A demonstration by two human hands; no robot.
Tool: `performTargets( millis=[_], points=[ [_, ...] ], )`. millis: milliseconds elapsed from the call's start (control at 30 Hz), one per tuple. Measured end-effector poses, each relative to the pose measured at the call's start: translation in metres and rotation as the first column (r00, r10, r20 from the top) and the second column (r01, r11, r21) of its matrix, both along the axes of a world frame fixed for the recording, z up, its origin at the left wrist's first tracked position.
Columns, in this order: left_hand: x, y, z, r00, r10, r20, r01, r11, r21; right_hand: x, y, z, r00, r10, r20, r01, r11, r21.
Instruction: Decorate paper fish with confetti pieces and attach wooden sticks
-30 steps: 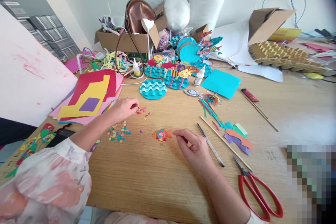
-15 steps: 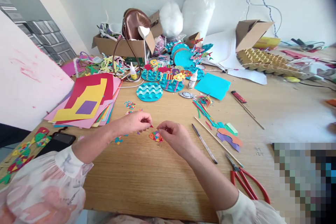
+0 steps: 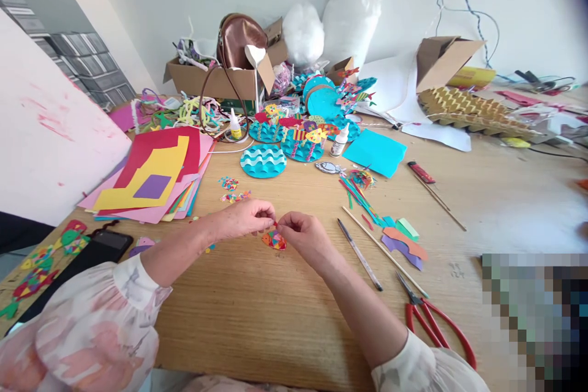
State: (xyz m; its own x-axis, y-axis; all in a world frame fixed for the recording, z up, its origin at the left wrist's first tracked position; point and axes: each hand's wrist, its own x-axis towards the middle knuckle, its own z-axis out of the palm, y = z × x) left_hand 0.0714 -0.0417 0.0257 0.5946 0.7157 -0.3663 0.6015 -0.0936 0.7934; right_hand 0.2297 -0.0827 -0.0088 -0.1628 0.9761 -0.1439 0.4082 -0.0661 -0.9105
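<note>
Over the middle of the wooden table (image 3: 257, 312), my left hand (image 3: 252, 218) and my right hand (image 3: 304, 236) meet fingertip to fingertip. A small red piece shows between the pinched fingers of my left hand, close to my right fingertips. My right hand is closed too; what it pinches is hidden or too small to name. A colourful paper fish (image 3: 274, 240), orange with a mosaic of small bits, lies just below the fingertips. Small paper bits (image 3: 228, 183) lie in piles beyond my left hand.
Coloured paper sheets (image 3: 151, 162) are stacked at left, near a phone (image 3: 110, 242). A pen (image 3: 359, 254), a wooden stick (image 3: 386, 251) and red-handled scissors (image 3: 429, 318) lie at right. Behind are glue bottles (image 3: 339, 141), a blue wavy disc (image 3: 263, 161) and a cardboard box (image 3: 211, 81).
My left hand has moved right, bringing the red piece up to my right fingertips. My right hand has hardly moved. The view has shifted slightly.
</note>
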Motion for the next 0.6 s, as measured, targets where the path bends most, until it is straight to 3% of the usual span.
performTargets(
  millis=[200, 367, 600],
  points=[
    [-0.001, 0.002, -0.012, 0.998, -0.054, 0.017, 0.052, 0.993, 0.104, 0.003, 0.0, -0.001, 1.0, -0.02, -0.01, 0.019, 0.999, -0.028],
    [0.0, 0.004, -0.014, 0.998, -0.064, 0.01, 0.062, 0.992, 0.107, 0.01, -0.001, -0.001, 0.998, -0.047, 0.045, 0.047, 0.999, 0.013],
    [0.007, 0.005, -0.015, 0.983, -0.122, -0.138, 0.149, 0.969, 0.199, 0.013, -0.001, -0.005, 0.99, -0.035, 0.134, 0.021, 0.994, 0.103]
  ],
)
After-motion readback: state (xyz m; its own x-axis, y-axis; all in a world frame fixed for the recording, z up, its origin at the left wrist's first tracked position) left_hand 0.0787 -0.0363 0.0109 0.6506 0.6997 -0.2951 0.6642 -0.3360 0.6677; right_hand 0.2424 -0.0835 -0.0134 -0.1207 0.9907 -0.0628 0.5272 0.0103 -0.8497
